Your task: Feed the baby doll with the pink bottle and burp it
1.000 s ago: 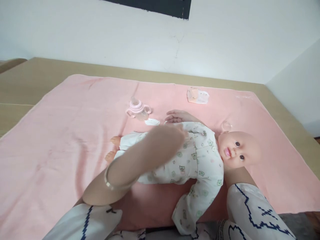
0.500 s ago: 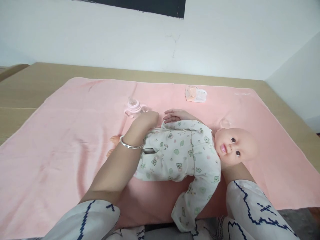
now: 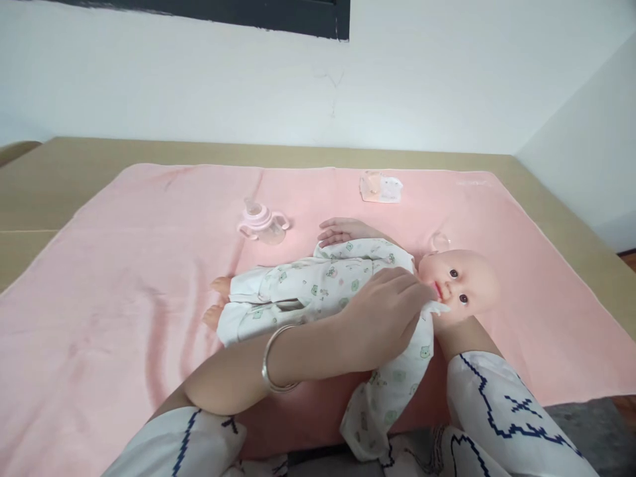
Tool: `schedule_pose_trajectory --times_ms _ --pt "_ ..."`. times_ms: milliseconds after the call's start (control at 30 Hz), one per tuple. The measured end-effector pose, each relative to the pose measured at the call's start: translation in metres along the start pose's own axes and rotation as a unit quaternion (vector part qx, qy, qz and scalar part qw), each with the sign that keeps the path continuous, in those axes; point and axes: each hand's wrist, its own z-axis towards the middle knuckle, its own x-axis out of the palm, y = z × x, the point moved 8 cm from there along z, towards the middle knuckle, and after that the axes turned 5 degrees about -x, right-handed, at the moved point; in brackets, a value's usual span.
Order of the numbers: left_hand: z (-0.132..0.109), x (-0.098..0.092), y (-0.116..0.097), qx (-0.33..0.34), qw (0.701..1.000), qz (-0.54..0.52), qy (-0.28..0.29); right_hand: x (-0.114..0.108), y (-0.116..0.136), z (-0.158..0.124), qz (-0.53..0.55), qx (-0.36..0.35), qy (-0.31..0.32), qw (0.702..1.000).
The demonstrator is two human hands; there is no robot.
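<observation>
Beyond the doll's (image 3: pixel 318 281) legs, the pink-topped bottle (image 3: pixel 272 232) is resting, apparently clear of your arms. Beyond its torso, your right hand (image 3: pixel 348 230) is lying relaxed, fingers extended, the arm seemingly propping the doll's neck. Over the doll's chest, your left hand (image 3: pixel 390 315) is pinching a white tissue (image 3: pixel 439 307), leaving its tip free beside the mouth.

A pink blanket (image 3: pixel 99 291) covers much of a pale wooden desk (image 3: pixel 318 157). Toward its far side lies a clear bottle (image 3: pixel 268 226) with a pink collar and two handles, teat toward the far left. Further right, near the far edge, is a small packet (image 3: pixel 381 188), white and peach. Behind the desk, a white wall (image 3: pixel 422 79) carries fine cracks (image 3: pixel 334 86) and a dark panel (image 3: pixel 248 14).
</observation>
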Motion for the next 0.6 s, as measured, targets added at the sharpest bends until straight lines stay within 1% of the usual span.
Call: schedule_pose_trajectory --times_ms 33,100,133,200,267,333,467,600 --pt "-0.001 0.008 -0.001 0.015 1.0 0.006 -0.011 0.011 0.0 0.024 0.005 0.014 0.02 1.0" --pt "-0.001 0.02 0.004 0.026 0.999 0.025 -0.04 0.026 -0.007 0.065 0.011 0.051 0.054 0.997" --pt "-0.001 0.024 0.008 0.025 0.998 0.035 -0.056 0.03 -0.013 0.08 0.017 0.073 0.069 0.995" --pt "0.001 0.029 0.015 0.022 0.995 0.052 -0.081 0.032 -0.023 0.095 0.026 0.103 0.087 0.99" --pt "0.002 0.031 0.018 0.027 0.993 0.064 -0.099 0.029 -0.03 0.097 0.035 0.117 0.095 0.988" --pt "0.003 0.031 0.017 0.042 0.991 0.073 -0.107 0.026 -0.032 0.094 0.04 0.121 0.098 0.987" --pt "0.004 0.031 0.01 0.075 0.988 0.092 -0.103 0.026 -0.031 0.091 0.044 0.126 0.104 0.986" --pt "0.003 0.032 0.006 0.062 0.986 0.123 -0.094 0.028 -0.033 0.095 0.043 0.137 0.108 0.984"
